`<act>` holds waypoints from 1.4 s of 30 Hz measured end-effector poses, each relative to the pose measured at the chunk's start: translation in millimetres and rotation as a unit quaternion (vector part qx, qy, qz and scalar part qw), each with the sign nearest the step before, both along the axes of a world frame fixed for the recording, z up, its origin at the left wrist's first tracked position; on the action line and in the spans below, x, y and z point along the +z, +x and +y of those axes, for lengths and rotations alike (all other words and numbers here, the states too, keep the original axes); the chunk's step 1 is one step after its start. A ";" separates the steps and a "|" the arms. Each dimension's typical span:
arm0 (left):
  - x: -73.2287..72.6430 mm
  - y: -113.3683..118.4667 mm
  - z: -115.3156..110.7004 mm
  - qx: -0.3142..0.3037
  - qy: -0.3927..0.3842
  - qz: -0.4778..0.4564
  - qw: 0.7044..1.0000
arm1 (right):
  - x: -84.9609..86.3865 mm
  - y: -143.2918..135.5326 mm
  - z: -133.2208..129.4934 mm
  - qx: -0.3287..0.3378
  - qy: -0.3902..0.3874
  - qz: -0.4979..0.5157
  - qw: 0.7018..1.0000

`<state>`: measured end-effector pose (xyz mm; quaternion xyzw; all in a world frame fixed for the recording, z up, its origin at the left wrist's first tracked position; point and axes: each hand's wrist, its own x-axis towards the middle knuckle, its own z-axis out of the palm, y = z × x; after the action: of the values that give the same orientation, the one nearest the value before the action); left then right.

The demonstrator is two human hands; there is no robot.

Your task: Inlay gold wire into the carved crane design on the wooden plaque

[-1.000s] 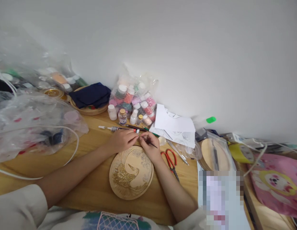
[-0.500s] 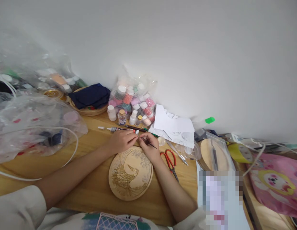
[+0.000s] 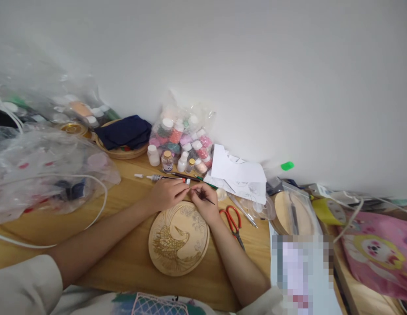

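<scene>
My right hand is closed around a thin dark stick, like a slim brush handle, whose end sticks out to the right. Fingertips of my left hand are pressed together and meet the right hand's fingertips; whatever they pinch is too small to make out. Just below both hands lies a round wooden plaque with a raised golden crane and swirling lines. Behind the left hand is a grey tube with a white nozzle, and a dark pen-like stick lies beyond it.
Red-handled scissors lie right of my right forearm. Small bottles and a clear bag of bead jars stand against the wall. White papers lie at the back right. A crumpled plastic bag and white cable occupy the left.
Almost nothing differs. Both hands stay fingertip to fingertip above the plaque's upper edge, and the whole view has shifted very slightly.
</scene>
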<state>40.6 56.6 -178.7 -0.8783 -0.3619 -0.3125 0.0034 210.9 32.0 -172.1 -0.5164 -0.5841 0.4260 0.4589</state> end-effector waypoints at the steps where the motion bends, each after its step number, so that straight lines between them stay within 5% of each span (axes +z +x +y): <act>1: -0.5 0.1 0.1 0.000 0.000 0.000 1.000 | 0.2 0.0 0.0 0.001 0.000 0.000 1.000; 42: 2.3 0.5 0.2 -0.005 0.025 0.005 1.000 | -3.7 -1.1 0.1 -0.007 0.005 0.021 1.000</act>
<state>41.1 56.7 -176.4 -0.8814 -0.3497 -0.3166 0.0253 209.7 32.1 -175.8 -0.5092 -0.5731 0.4305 0.4764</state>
